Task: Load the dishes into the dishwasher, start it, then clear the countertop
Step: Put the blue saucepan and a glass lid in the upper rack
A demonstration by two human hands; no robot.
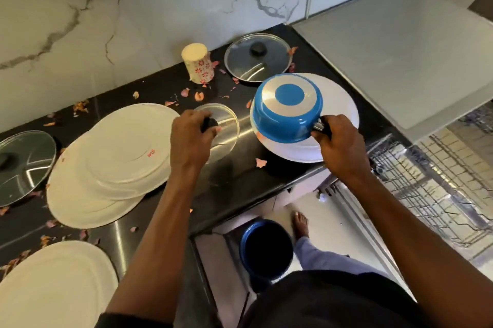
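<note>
My right hand (338,149) grips the black handle of an upturned blue saucepan (286,107), which lies on a white plate (344,103) at the counter's right end. My left hand (193,138) holds the black knob of a small glass lid (226,125) in the middle of the black countertop (232,181). Two overlapping white plates (112,165) lie to the left, and another white plate (53,285) sits at the near left. The dishwasher's wire rack (437,189) stands pulled out at the right, below the counter.
An upturned floral cup (198,63) and a large glass lid (257,57) sit by the marble wall. Another glass lid (22,165) lies at far left. Petal scraps litter the counter. A blue pot (265,250) is down low by my foot. A grey raised surface (400,50) borders the right.
</note>
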